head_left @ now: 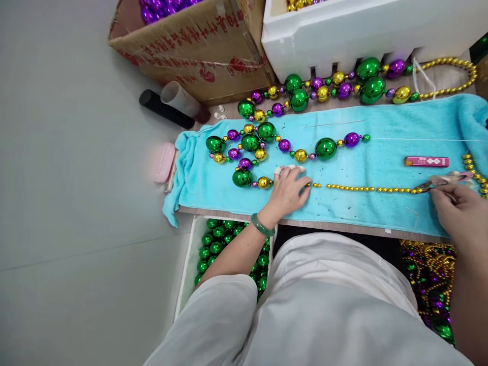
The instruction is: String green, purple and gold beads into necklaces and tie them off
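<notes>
A strand of small gold beads (366, 189) lies stretched along the turquoise towel (381, 147). My left hand (287, 190), with taped fingertips and a green bangle at the wrist, pinches the strand's left end beside a gold ball (264, 182) and a green ball (241, 178). My right hand (459, 213) pinches the strand's right end, next to pink-handled scissors (450, 179) on the towel. A finished string of green, purple and gold balls (267, 145) curls on the towel above my left hand.
A second string of large balls (335, 91) lies behind the towel against a white foam box (362, 30). A cardboard box (190, 40) stands at the back left. A pink lighter (426, 161) rests on the towel. Bins of green beads (217, 244) and mixed beads (430, 284) sit below the table.
</notes>
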Demonstrator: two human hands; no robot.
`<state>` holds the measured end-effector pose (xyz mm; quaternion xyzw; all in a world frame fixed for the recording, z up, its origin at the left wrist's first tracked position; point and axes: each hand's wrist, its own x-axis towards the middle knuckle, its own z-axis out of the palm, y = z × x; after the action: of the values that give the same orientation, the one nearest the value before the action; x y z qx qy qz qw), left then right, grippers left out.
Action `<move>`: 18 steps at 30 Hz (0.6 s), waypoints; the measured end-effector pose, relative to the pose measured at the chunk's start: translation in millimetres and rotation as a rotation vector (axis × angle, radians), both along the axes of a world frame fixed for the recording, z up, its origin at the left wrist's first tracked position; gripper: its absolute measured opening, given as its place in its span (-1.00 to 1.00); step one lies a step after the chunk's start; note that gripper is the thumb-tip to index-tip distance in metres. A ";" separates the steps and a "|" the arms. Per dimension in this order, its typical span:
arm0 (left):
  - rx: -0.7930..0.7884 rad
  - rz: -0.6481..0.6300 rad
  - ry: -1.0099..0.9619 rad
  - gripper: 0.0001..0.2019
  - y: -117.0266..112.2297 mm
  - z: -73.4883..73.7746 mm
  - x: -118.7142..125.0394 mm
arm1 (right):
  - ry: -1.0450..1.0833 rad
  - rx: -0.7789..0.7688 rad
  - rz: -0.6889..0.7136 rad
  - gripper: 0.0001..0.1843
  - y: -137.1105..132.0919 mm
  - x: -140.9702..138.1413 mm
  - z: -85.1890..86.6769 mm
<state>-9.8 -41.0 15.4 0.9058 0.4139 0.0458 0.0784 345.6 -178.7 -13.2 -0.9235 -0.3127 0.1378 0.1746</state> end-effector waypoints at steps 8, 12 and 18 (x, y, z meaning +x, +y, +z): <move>-0.025 -0.018 -0.048 -0.72 -5.7 -4.0 19.0 | 0.005 0.057 0.026 -0.66 -2.5 3.0 -7.9; -0.015 -0.014 -0.054 -0.77 -8.9 -6.3 29.4 | 0.033 0.051 0.052 -0.68 -2.2 0.5 -1.9; -0.036 -0.037 -0.081 -0.72 -11.5 -5.4 45.4 | 0.054 0.064 0.075 -0.66 -0.5 -1.8 2.0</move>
<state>35.7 -52.6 10.0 0.9091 0.3944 0.0734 0.1120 343.8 -179.2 -11.2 -0.9010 -0.3464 0.1591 0.2071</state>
